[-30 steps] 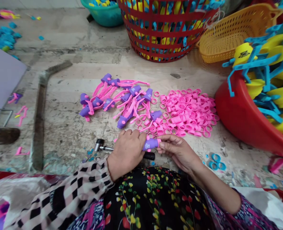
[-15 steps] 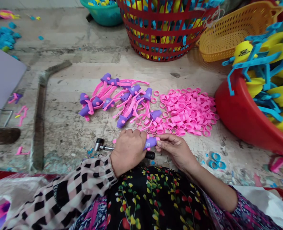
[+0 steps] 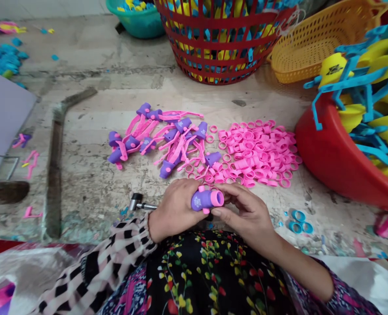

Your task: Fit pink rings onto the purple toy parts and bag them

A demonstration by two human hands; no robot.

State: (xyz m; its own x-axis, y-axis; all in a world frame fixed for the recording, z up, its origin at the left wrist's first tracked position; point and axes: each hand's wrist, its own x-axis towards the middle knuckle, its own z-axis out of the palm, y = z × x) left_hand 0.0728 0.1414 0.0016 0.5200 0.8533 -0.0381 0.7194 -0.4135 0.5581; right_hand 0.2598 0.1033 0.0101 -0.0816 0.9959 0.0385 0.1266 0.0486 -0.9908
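Note:
My left hand (image 3: pixel 177 208) is closed around a purple plastic piece (image 3: pixel 200 200) with pink knobs on its sides. A pink ring (image 3: pixel 217 198) sits on the open end of that piece, which faces right and up. My right hand (image 3: pixel 246 214) is beside the ring, its fingers curved and apart, with the fingertips close to the ring's edge; nothing is seen in its grasp. Above my hands lie purple pieces with pink arms (image 3: pixel 180 140). To their right is a heap of loose pink rings (image 3: pixel 259 151).
A hammer (image 3: pixel 136 202) lies left of my hands, partly hidden. Farther left is a long metal bar (image 3: pixel 54 166). Blue rings (image 3: pixel 295 227) lie right of my right forearm. A red tub (image 3: pixel 331 157), red basket (image 3: pixel 220 43), yellow basket (image 3: pixel 315 43) and green basin (image 3: pixel 141 22) stand around.
The purple piece has turned so that its ringed end shows its opening. My right fingers have opened and come off the ring, and my left hand has rolled with the piece.

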